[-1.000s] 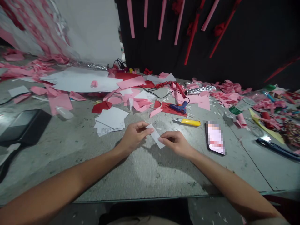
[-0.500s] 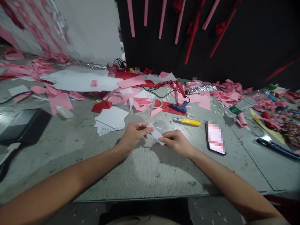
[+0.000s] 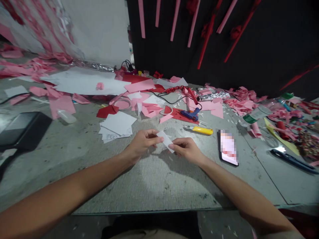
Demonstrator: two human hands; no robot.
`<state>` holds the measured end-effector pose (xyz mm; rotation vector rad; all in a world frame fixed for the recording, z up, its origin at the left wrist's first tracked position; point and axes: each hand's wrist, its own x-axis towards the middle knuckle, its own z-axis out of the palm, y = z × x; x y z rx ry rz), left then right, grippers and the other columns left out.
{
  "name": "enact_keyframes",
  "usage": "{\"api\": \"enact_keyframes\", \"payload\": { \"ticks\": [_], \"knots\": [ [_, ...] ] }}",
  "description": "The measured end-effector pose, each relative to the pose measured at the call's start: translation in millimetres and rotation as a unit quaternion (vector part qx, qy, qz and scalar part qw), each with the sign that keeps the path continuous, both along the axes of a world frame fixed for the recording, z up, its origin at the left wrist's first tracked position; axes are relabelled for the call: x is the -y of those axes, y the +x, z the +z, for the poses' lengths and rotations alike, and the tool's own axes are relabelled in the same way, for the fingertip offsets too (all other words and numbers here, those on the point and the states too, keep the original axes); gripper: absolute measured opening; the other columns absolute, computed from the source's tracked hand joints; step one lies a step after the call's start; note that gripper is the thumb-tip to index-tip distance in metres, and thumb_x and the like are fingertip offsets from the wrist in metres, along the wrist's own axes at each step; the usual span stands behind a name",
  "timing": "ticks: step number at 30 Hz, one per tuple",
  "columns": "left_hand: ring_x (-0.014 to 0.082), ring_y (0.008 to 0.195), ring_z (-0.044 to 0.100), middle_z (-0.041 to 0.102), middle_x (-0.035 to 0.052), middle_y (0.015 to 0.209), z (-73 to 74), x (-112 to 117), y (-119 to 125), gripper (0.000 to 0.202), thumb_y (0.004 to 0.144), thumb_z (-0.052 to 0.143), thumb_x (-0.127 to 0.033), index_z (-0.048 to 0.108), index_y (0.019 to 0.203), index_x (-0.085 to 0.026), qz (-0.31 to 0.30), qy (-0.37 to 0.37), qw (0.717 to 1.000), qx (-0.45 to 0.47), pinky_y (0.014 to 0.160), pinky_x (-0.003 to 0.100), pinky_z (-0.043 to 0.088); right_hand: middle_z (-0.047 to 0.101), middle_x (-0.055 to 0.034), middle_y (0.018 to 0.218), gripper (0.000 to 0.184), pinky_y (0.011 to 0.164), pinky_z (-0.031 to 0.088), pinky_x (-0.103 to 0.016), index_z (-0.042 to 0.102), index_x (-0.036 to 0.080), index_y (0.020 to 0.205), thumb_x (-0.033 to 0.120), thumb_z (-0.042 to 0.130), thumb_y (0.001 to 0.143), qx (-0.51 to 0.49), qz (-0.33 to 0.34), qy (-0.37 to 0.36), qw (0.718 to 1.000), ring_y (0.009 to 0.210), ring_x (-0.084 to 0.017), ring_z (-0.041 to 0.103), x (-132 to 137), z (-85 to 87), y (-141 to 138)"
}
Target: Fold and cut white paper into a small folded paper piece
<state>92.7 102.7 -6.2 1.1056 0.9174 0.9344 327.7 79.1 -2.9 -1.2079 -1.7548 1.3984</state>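
Note:
A small white paper strip point(image 3: 164, 140) is pinched at both ends just above the grey table point(image 3: 154, 179). My left hand point(image 3: 142, 143) is closed on its upper left end. My right hand point(image 3: 186, 150) is closed on its lower right end. A stack of white paper squares point(image 3: 116, 126) lies just left of my left hand. A yellow utility knife point(image 3: 202, 130) and a phone point(image 3: 228, 147) lie to the right of my right hand.
Pink and red paper scraps cover the back of the table. A blue glue gun point(image 3: 190, 114) with its black cord lies behind the knife. A black box point(image 3: 21, 129) sits at the left. Dark scissors point(image 3: 290, 159) lie at the right. Pink strips hang on a black wall point(image 3: 261, 43).
The paper strip looks shorter between my fingers, and my hands have drawn slightly closer together. The view has shifted a little.

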Motion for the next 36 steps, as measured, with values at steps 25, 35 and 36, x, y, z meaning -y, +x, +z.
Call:
{"api": "enact_keyframes", "payload": {
  "ticks": [25,35,36],
  "knots": [
    [0.0102,0.064,0.057,0.072,0.0003,0.077,5.1,12.5,7.7,0.035,0.071,0.092,-0.032,0.078,0.097,-0.014,-0.096,0.051,0.994,-0.019,0.064,0.024,0.045,0.078,-0.0046,0.092,0.04,0.058,0.04,-0.025,0.084,0.018,0.111,0.047,0.088,0.084,-0.053,0.002,0.029,0.998,0.065,-0.012,0.054,4.3,-0.7,-5.3],
    [0.0114,0.066,0.057,0.074,0.0025,0.084,-1.3,9.3,5.5,0.033,0.082,0.084,-0.039,0.079,0.103,-0.015,-0.092,0.077,0.992,-0.04,0.063,0.025,0.045,0.071,-0.0023,0.081,0.036,0.053,0.038,-0.025,0.081,0.015,0.109,0.048,0.072,0.096,-0.068,0.032,0.001,0.997,0.057,-0.01,0.049,7.5,4.0,-3.1],
    [0.0112,0.065,0.056,0.072,0.0023,0.083,-0.4,9.8,5.0,0.032,0.086,0.081,-0.041,0.079,0.103,-0.014,-0.096,0.084,0.991,-0.038,0.063,0.025,0.044,0.07,-0.0015,0.078,0.033,0.053,0.039,-0.025,0.081,0.015,0.105,0.045,0.07,0.097,-0.078,0.032,0.002,0.996,0.056,-0.011,0.05,6.7,4.4,-2.0]
  ]
}}
